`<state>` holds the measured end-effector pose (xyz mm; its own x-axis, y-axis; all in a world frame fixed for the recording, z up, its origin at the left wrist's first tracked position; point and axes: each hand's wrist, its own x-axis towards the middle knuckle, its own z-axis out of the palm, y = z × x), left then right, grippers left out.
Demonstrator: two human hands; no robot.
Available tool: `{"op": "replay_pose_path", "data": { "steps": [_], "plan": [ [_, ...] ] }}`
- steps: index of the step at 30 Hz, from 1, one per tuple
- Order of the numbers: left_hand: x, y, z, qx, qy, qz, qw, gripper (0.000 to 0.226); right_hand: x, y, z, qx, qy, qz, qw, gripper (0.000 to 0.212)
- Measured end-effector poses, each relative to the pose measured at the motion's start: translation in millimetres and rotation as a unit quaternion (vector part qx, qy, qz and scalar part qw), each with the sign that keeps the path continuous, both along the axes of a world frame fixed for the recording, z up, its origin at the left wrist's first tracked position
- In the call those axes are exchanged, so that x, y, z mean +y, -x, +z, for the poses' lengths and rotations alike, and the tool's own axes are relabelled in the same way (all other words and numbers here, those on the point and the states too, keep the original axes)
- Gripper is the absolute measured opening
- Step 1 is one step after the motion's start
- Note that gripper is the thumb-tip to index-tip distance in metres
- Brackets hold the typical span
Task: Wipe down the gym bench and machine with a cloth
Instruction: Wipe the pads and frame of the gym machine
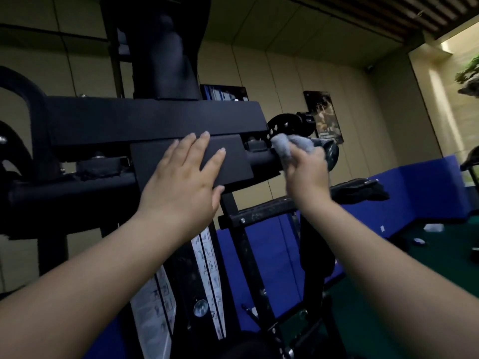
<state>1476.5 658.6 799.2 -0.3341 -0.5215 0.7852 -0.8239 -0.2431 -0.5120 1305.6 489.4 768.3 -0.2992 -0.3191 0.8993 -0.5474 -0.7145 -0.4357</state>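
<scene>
The left hand (185,174) is lying flat on the machine (155,120); the right hand (308,172) is clamping the cloth (290,145) round its bar, risking snagging on the nearby pulley (285,124).

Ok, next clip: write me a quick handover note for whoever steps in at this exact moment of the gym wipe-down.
Left hand: flat, fingers straight, resting on the black plate of the machine, steadying.
Right hand: grips the grey cloth, pressed against the horizontal bar just right of the plate, below the pulley.
Done: cannot tell which surfaces are already wiped.
Left: finish this bar, then likely the rest of the frame; the bench is not clearly in view.
</scene>
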Motion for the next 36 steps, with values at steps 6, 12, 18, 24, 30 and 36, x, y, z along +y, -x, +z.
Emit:
{"op": "replay_pose_path", "data": {
  "steps": [6, 12, 18, 24, 30, 36],
  "plan": [
    [-2.7, 0.3, -4.2, -0.007, 0.008, 0.004, 1.000, 0.065, 25.8, -26.5, -15.3, -0.007, 0.020, 0.094, 0.995, 0.037],
    [-3.7, -10.5, -14.8, -0.061, 0.016, 0.018, 0.998, 0.063, 30.8, -20.9, -27.2, 0.030, 0.030, 0.060, 0.997, 0.045],
    [9.3, -47.2, -36.0, -0.115, 0.055, -0.125, 0.984, 0.047, 39.9, -30.7, -60.7, -0.001, -0.041, 0.111, 0.993, 0.037],
    [24.8, -112.3, -93.3, -0.138, 0.030, -0.128, 0.982, 0.038, 46.0, -93.5, -138.9, 0.054, -0.132, 0.192, 0.971, 0.045],
    [11.4, -159.1, -141.8, 0.057, -0.074, -0.077, 0.993, 0.042, 41.7, -143.0, -163.1, 0.019, -0.192, 0.240, 0.951, 0.044],
    [-16.7, -176.6, -164.1, 0.253, -0.155, -0.048, 0.954, 0.053, 31.0, -176.8, -190.0, -0.026, -0.224, 0.252, 0.941, 0.043]
  ]
}}
